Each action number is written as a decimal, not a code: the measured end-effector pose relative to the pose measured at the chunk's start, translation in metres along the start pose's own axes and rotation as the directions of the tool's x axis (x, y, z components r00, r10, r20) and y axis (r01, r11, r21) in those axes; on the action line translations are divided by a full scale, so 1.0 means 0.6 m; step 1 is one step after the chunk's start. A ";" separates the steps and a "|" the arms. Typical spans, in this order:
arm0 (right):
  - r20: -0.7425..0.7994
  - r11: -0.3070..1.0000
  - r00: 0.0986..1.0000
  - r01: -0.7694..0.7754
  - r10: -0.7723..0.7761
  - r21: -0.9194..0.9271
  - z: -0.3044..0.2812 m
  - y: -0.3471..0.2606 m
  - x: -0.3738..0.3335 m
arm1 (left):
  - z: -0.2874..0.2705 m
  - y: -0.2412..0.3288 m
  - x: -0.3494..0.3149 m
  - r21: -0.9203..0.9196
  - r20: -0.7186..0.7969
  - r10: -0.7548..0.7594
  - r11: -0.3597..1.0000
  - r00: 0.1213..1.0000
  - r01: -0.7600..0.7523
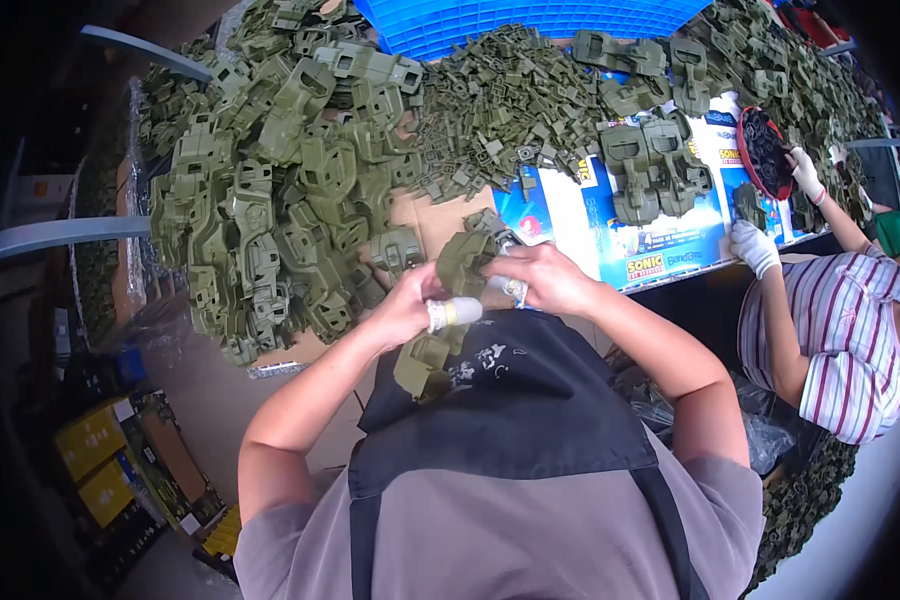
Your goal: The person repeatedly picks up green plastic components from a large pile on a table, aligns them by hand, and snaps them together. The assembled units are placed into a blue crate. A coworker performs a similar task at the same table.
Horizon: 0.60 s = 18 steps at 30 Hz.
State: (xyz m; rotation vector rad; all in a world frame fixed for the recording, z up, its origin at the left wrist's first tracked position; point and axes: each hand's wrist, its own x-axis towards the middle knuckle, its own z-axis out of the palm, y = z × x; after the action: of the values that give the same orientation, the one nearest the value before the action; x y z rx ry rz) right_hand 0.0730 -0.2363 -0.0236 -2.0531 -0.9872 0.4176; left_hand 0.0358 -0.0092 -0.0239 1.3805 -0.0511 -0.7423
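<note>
In front of my apron, an olive-green moulded plastic part (463, 264) is held between my two hands. My left hand (410, 306) grips it from the left, its thumb in a pale wrap. My right hand (548, 277) closes on its right side, with a pale covering on a finger. Below my left hand hangs another olive-green section (423, 369); whether it belongs to the same part I cannot tell. Just beyond my hands, a similar green piece (395, 250) lies at the table's near edge.
A large heap of long green parts (270, 180) covers the table's left. Small green pieces (505, 105) are piled in the middle, before a blue crate (530, 25). Larger parts (655, 165) rest on printed cardboard. At right, a co-worker's gloved hands (755, 248) work near a red-rimmed basket (763, 152).
</note>
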 end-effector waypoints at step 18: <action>-0.385 0.871 0.824 -0.483 0.415 -0.094 0.031 0.231 -0.022 | -0.038 -0.082 0.013 -0.749 -0.157 -0.180 0.662 0.971 0.002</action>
State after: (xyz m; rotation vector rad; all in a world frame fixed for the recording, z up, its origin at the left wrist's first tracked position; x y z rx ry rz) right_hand 0.1234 -0.2881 -0.1441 -2.4288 -0.3205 0.1809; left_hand 0.0302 0.0062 -0.0763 0.6491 0.4669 -0.5826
